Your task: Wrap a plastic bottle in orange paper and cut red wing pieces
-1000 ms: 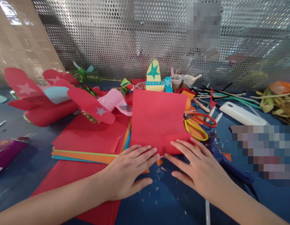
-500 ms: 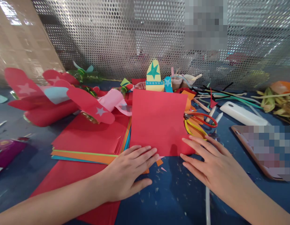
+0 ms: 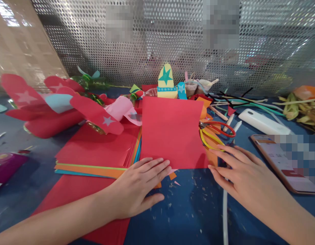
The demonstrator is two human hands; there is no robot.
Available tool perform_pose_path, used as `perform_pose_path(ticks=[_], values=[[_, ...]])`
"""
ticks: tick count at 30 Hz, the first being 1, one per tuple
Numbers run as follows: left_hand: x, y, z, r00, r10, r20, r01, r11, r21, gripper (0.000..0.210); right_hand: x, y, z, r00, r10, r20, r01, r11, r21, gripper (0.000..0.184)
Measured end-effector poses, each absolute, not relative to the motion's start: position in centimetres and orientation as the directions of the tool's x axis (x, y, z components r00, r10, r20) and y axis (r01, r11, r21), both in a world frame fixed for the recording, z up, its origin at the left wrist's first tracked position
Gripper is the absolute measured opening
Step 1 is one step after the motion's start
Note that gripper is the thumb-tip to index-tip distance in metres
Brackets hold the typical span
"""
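A red sheet of paper (image 3: 172, 131) lies in front of me, its near edge toward my body. My left hand (image 3: 142, 185) rests flat with fingers stretched out over the sheet's near left corner. My right hand (image 3: 239, 173) is off the paper, fingers apart, just beyond its near right corner. Close to those fingertips are scissors (image 3: 218, 129) with red and yellow handles, the blades partly hidden by the sheet. On the left sits a stack of coloured paper (image 3: 96, 146), red on top, and more red paper (image 3: 78, 194) lies under my left forearm.
Red paper planes (image 3: 55, 119) with stars stand at the back left. A purple tool (image 3: 9, 166) lies far left. To the right are a phone (image 3: 284, 163), a white glue gun-like object (image 3: 264, 122) and sticks. Orange scraps (image 3: 172, 176) and a white cable (image 3: 225, 217) lie nearer.
My right hand has slid right, off the corner of the red sheet and toward the scissors. My left hand stays on the paper. The phone's screen has come more into view.
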State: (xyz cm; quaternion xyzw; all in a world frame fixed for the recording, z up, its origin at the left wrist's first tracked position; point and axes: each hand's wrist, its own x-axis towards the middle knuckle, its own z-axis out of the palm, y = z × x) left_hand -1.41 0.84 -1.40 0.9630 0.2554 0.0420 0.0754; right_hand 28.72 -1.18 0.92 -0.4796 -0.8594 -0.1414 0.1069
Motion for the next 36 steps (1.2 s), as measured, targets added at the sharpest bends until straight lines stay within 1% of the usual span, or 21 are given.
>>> perform_pose_path(ticks=[3, 5, 7, 9, 11, 13, 16, 19, 23, 25, 29, 31, 36], values=[[-1.4, 0.9, -1.4, 0.865, 0.499, 0.051, 0.485, -0.858, 0.168, 0.056, 29.1, -1.0, 1.4, -0.556, 0.768, 0.319, 0.831, 0.523, 0.189, 0.052], [-1.4, 0.9, -1.3, 0.868, 0.494, 0.053, 0.479, -0.861, 0.172, 0.055, 28.8, -1.1, 1.8, -0.569, 0.740, 0.359, 0.821, 0.532, 0.207, 0.052], [-1.4, 0.9, -1.3, 0.869, 0.492, 0.051, 0.478, -0.862, 0.168, 0.055, 28.2, -1.3, 2.0, -0.569, 0.706, 0.422, 0.816, 0.551, 0.178, 0.044], [-1.3, 1.0, -1.3, 0.868, 0.493, 0.053, 0.480, -0.862, 0.161, 0.055, 27.3, -1.5, 1.7, -0.582, 0.679, 0.447, 0.790, 0.602, 0.113, 0.034], [-1.3, 0.9, -1.3, 0.868, 0.493, 0.055, 0.481, -0.863, 0.156, 0.055, 26.5, -1.5, 1.0, -0.618, 0.672, 0.407, 0.755, 0.652, 0.071, 0.033], [-1.3, 0.9, -1.3, 0.869, 0.492, 0.057, 0.479, -0.864, 0.154, 0.055, 26.1, -1.3, 0.3, -0.650, 0.672, 0.354, 0.735, 0.675, 0.066, 0.035], [-1.3, 0.9, -1.2, 0.866, 0.497, 0.053, 0.485, -0.861, 0.153, 0.055, 26.1, -1.1, -0.4, -0.657, 0.689, 0.305, 0.736, 0.674, 0.065, 0.038], [-1.3, 0.9, -0.8, 0.861, 0.504, 0.064, 0.493, -0.859, 0.136, 0.052, 26.5, -1.0, -0.5, -0.639, 0.717, 0.278, 0.752, 0.658, 0.030, 0.038], [-1.7, 1.1, 0.0, 0.854, 0.502, 0.137, 0.492, -0.865, 0.099, 0.046, 26.7, -1.1, -0.6, -0.638, 0.730, 0.245, 0.754, 0.657, 0.004, 0.037], [-2.1, 1.3, 0.3, 0.835, 0.523, 0.172, 0.510, -0.853, 0.114, 0.040, 26.8, -1.1, -0.8, -0.642, 0.728, 0.240, 0.752, 0.659, 0.010, 0.039], [-2.8, 1.6, 0.8, 0.785, 0.574, 0.232, 0.543, -0.819, 0.189, 0.033, 26.9, -1.2, -1.1, -0.648, 0.720, 0.251, 0.749, 0.662, 0.036, 0.041], [-3.1, 1.8, 1.1, 0.781, 0.587, 0.215, 0.550, -0.809, 0.210, 0.032, 26.9, -1.2, -1.2, -0.655, 0.711, 0.256, 0.743, 0.668, 0.046, 0.042], [-4.1, 2.1, 2.2, 0.739, 0.670, 0.071, 0.639, -0.730, 0.242, 0.031, 26.9, -1.2, -1.1, -0.670, 0.694, 0.262, 0.730, 0.680, 0.065, 0.045]])
